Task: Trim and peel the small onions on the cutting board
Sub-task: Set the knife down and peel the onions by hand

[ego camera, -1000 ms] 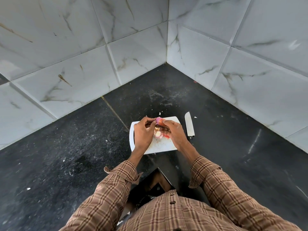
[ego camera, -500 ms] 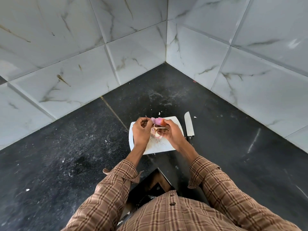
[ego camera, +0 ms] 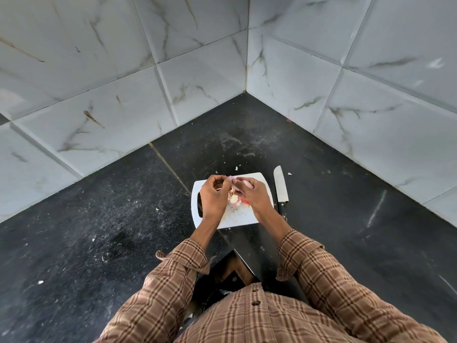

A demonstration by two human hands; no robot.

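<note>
Above the white cutting board (ego camera: pixel 257 178), both hands meet over a small onion.
Much of the onion (ego camera: pixel 247 185) is hidden under the right hand (ego camera: pixel 254 196), whose curled fingers grip it; the left hand (ego camera: pixel 214 195) pinches a strip of pink skin (ego camera: pixel 231 179) at its tip. Peeled pieces (ego camera: pixel 233 199) lie half-covered between the wrists. Beside the board, a knife (ego camera: pixel 280 186) rests on the dark desk (ego camera: pixel 99 219), its handle partly behind the right forearm.

Black counter (ego camera: pixel 321 194): white cutting board (ego camera: pixel 237 219), knife (ego camera: pixel 280 188) beside.
</note>
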